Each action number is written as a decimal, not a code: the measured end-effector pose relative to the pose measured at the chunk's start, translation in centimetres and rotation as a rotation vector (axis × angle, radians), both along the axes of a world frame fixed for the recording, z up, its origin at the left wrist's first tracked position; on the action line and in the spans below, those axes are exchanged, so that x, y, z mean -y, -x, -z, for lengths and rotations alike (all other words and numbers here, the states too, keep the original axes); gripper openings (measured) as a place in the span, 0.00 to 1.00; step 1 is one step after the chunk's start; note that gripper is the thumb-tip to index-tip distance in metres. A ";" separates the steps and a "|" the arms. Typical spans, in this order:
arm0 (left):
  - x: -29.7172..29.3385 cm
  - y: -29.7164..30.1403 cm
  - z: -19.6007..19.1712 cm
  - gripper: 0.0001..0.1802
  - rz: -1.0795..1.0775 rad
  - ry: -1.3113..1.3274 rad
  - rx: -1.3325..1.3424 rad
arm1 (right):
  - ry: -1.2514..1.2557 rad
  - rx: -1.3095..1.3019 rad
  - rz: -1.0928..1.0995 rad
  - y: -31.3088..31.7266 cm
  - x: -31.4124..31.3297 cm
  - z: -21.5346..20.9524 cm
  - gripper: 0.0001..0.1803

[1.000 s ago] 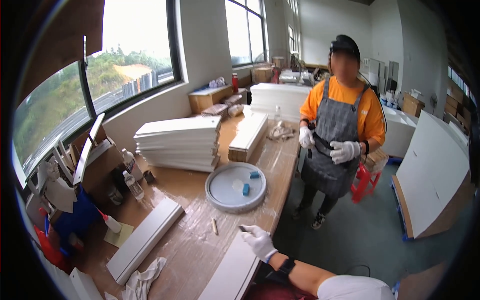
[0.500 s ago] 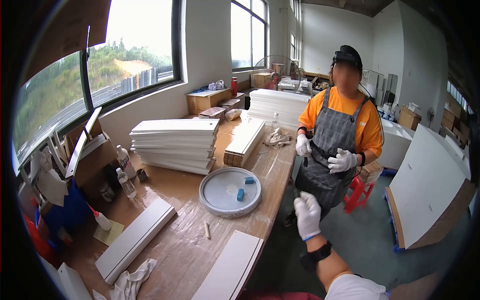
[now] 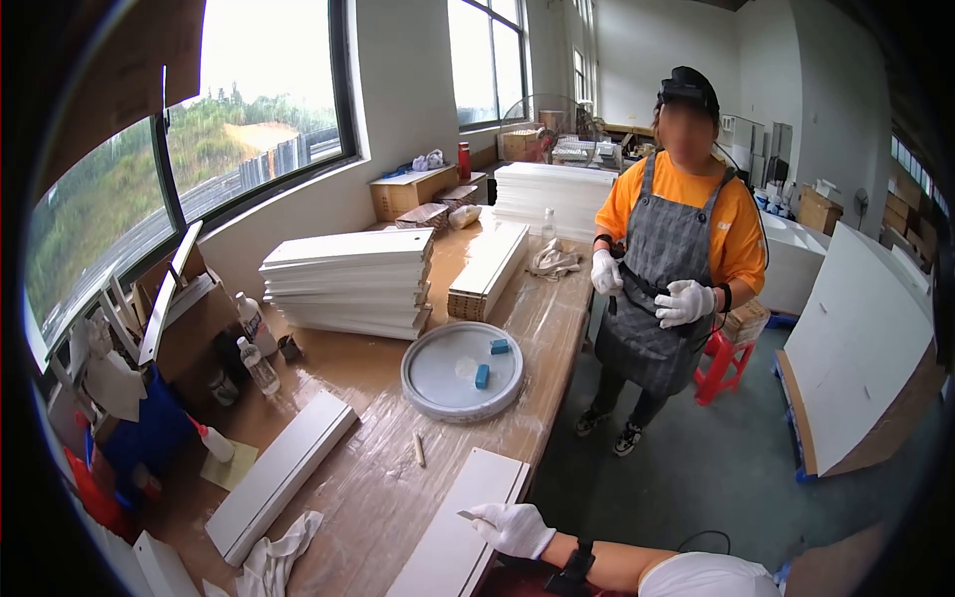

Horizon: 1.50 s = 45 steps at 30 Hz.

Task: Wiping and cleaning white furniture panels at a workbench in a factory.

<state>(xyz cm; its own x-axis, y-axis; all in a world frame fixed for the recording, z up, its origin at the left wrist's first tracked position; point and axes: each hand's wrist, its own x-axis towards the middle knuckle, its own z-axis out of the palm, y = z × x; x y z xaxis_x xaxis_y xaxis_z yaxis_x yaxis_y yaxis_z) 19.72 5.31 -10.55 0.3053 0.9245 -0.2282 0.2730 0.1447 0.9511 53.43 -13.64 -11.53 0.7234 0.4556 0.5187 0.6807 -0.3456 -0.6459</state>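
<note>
My right hand (image 3: 514, 529), in a white glove, pinches a small thin grey blade-like piece (image 3: 466, 514). It hovers over the right edge of a white grooved panel (image 3: 436, 545) at the near side of the table; whether it touches the panel I cannot tell. My left hand is out of the picture. Beyond the panel lies a round grey lid-like tray (image 3: 435, 380) with two small blue blocks (image 3: 481, 376) on it. A short pale stick (image 3: 419, 450) rests on the table left of the panel.
Another white panel (image 3: 284, 476) and a crumpled cloth (image 3: 274, 557) lie at the left. Stacked white boards (image 3: 343, 284) stand farther back. Clear bottles (image 3: 258, 366) line the window side. A co-worker in an apron (image 3: 657, 229) with white gloves stands beyond the table's right edge.
My right hand has come down and left, from beside the table in front of the co-worker to over the near white panel. The view has shifted slightly.
</note>
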 end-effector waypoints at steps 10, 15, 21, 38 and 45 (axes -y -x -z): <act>-5.6 7.0 15.2 0.23 0.251 -0.307 -0.230 | 0.029 -0.002 0.239 -5.3 2.4 -1.6 0.10; 0.2 0.9 -0.6 0.23 -0.013 0.073 0.091 | 0.156 0.031 -0.055 0.5 2.4 0.7 0.13; -6.6 12.3 19.8 0.23 0.507 -0.609 -0.228 | 0.242 0.056 -0.193 2.4 -0.1 2.1 0.11; 0.0 3.8 1.2 0.29 -0.111 0.134 -0.013 | 0.033 0.290 -0.132 -0.3 0.8 1.2 0.12; 0.4 3.7 1.7 0.25 -0.137 0.117 0.060 | 0.130 0.280 0.332 -8.4 4.1 0.6 0.05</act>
<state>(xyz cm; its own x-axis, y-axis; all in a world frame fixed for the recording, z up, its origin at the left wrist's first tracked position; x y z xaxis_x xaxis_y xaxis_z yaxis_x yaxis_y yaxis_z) 16.06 4.89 -12.29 0.1943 0.9268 -0.3215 0.1864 0.2869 0.9397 61.82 -17.71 -12.16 0.6812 0.2970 0.6691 0.6615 -0.6412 -0.3889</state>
